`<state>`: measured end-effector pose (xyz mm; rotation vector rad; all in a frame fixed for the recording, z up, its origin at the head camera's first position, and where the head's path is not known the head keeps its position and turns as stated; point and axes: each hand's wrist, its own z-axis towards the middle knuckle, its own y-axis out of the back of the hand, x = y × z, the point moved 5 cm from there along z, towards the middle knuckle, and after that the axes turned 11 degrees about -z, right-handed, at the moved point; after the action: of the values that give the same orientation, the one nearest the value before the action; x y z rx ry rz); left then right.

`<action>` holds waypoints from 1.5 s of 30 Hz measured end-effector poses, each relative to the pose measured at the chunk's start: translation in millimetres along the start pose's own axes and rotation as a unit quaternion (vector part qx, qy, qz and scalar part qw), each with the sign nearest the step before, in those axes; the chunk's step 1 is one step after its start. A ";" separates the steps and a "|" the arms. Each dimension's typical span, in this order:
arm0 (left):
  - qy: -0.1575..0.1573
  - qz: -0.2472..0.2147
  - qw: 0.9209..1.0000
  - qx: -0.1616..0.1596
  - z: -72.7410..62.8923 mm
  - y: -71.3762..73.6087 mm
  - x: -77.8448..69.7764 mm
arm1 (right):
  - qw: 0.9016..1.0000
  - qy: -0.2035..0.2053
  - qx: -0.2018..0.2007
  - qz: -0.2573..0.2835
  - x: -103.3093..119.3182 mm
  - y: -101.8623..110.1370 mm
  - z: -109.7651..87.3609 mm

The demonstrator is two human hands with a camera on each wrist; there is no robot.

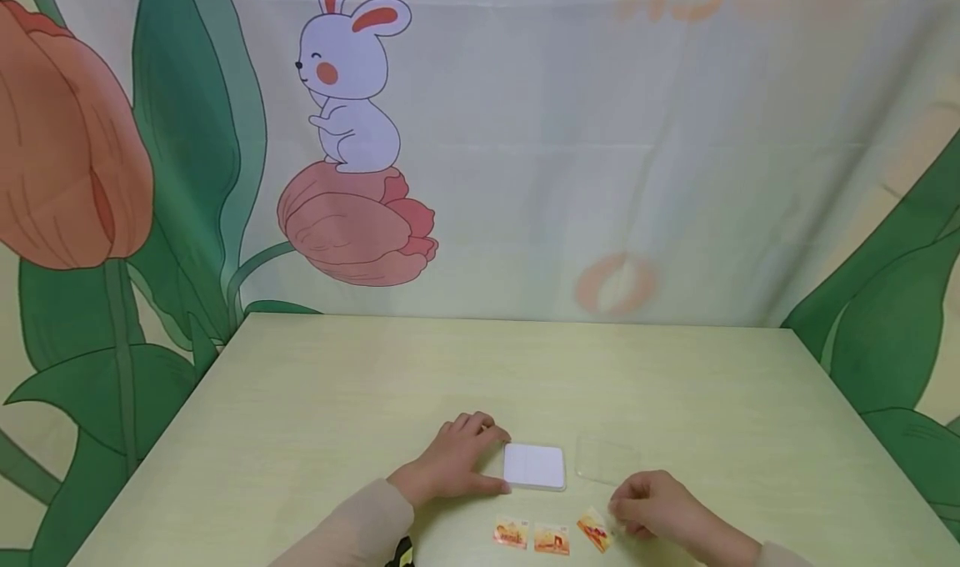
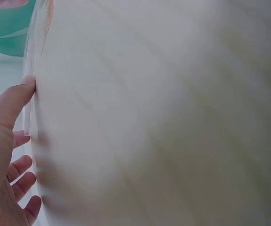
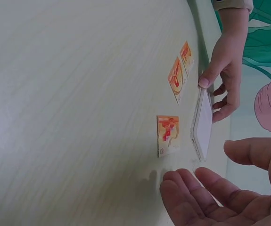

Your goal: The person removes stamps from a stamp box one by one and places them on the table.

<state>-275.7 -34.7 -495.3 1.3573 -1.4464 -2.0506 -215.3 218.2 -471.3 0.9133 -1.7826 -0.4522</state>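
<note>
A shallow clear box with a white inside (image 1: 534, 466) lies on the table. My left hand (image 1: 465, 459) holds it at its left side, thumb at the near corner and a finger at the far corner. In the left wrist view the thumb (image 2: 20, 99) lies along the box's edge. My right hand (image 1: 660, 504) hovers low at the right, fingers loosely bent with nothing between them, as the right wrist view shows. Nearest to it lies a tilted small orange picture card (image 1: 595, 530). Two more orange cards (image 1: 511, 532) (image 1: 552, 539) lie in front of the box.
A clear, nearly invisible plastic lid (image 1: 578, 459) lies just right of the box, beyond my right hand. Behind the pale table (image 1: 487, 367) hangs a curtain (image 1: 525, 175) printed with tulips and a rabbit. A black and yellow thing (image 1: 403, 553) shows beside the left sleeve.
</note>
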 end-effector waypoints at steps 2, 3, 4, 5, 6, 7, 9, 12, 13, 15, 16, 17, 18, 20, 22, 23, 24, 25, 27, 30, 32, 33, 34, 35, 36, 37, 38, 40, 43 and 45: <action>-0.001 0.001 1.000 0.000 -0.3 0.0 0.0 | 1.000 0.012 -0.003 -0.009 1.6 0.6 -0.4; -0.001 0.000 1.000 -0.001 -0.4 0.1 0.0 | 1.000 0.017 -0.006 -0.017 2.2 1.0 -0.3; -0.001 0.001 1.000 -0.001 -0.5 0.2 0.0 | 0.999 0.020 -0.010 -0.026 2.8 1.4 -0.2; -0.001 0.000 1.000 -0.001 -0.6 0.3 0.0 | 0.999 0.020 -0.018 -0.038 3.0 1.9 0.4; -0.002 0.000 1.000 -0.001 -0.8 0.4 -0.1 | 0.998 0.023 -0.026 -0.054 3.3 2.4 1.1; -0.002 0.000 1.000 -0.001 -0.9 0.4 -0.2 | 0.997 0.023 -0.035 -0.070 3.3 2.8 2.0; -0.003 -0.001 1.000 -0.001 -1.3 0.2 -0.3 | 0.994 0.026 -0.049 -0.097 2.8 3.0 3.7; -0.004 0.000 1.000 -0.001 -1.7 -0.6 -0.2 | 0.989 0.037 -0.063 -0.128 1.2 2.2 5.6; -0.004 0.001 1.000 -0.001 -1.9 -0.8 -0.1 | 0.988 0.039 -0.065 -0.135 0.5 1.7 6.0; -0.004 0.002 1.000 -0.001 -2.2 -1.2 0.2 | 0.985 0.045 -0.071 -0.147 -0.4 1.1 6.7; -0.004 0.003 1.000 -0.002 -2.5 -1.5 0.4 | 0.984 0.049 -0.075 -0.157 -0.7 0.6 7.0; -0.004 0.003 1.000 -0.002 -2.9 -1.6 0.6 | 0.982 0.052 -0.078 -0.164 -0.8 0.4 7.1; -0.004 0.003 1.000 -0.002 -3.3 -1.9 0.8 | 0.980 0.057 -0.082 -0.174 -0.3 0.3 7.2; -0.006 0.003 1.000 -0.004 -4.1 -2.0 0.8 | 0.975 0.068 -0.093 -0.189 0.8 0.5 7.4; -0.008 0.003 1.000 -0.005 -5.0 -2.1 0.9 | 0.970 0.083 -0.104 -0.204 2.4 0.7 7.6; -0.009 0.003 1.000 -0.005 -5.5 -2.1 1.0 | 0.968 0.089 -0.109 -0.209 3.2 0.9 7.5; -0.010 0.004 1.000 -0.006 -5.9 -2.3 1.0 | 0.966 0.096 -0.115 -0.212 3.7 0.9 7.5; -0.011 0.003 1.000 -0.006 -6.3 -2.4 1.0 | 0.964 0.102 -0.121 -0.213 4.1 0.8 7.5; -0.013 0.003 1.000 -0.007 -7.0 -2.9 1.2 | 0.961 0.113 -0.131 -0.218 4.6 0.5 7.8; -0.015 0.003 1.000 -0.009 -7.6 -4.1 2.0 | 0.955 0.126 -0.148 -0.226 3.8 -0.5 9.2; -0.014 0.005 1.000 -0.009 -7.3 -4.3 2.7 | 0.950 0.132 -0.159 -0.236 3.6 -0.4 11.7; -0.014 0.005 1.000 -0.008 -7.2 -4.5 3.1 | 0.947 0.135 -0.164 -0.241 3.6 -0.3 12.8; -0.013 0.006 1.000 -0.007 -7.1 -4.7 3.5 | 0.945 0.137 -0.169 -0.244 3.4 -0.3 14.0; -0.013 0.005 1.000 -0.007 -7.1 -4.9 3.8 | 0.944 0.137 -0.172 -0.247 3.2 -0.2 15.2; -0.013 0.005 1.000 -0.007 -7.4 -4.9 3.8 | 0.943 0.136 -0.174 -0.249 3.1 -0.2 16.6; -0.012 0.005 1.000 -0.006 -7.4 -5.0 4.0 | 0.942 0.134 -0.176 -0.252 3.0 0.0 17.7; -0.012 0.004 1.000 -0.006 -7.5 -5.1 4.1 | 0.941 0.134 -0.178 -0.254 2.8 0.2 18.7; -0.013 0.003 1.000 -0.006 -7.5 -5.1 4.1 | 0.940 0.130 -0.180 -0.258 2.1 0.6 20.5; -0.013 0.004 1.000 -0.007 -6.9 -5.3 4.4 | 0.938 0.129 -0.186 -0.264 1.9 1.8 22.0; -0.013 0.005 1.000 -0.007 -6.4 -5.2 4.6 | 0.936 0.133 -0.189 -0.267 2.0 2.4 22.5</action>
<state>-271.5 -39.1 -502.5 1.3191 -1.4435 -2.0754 -237.1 215.6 -477.3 1.1152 -1.1310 -0.9355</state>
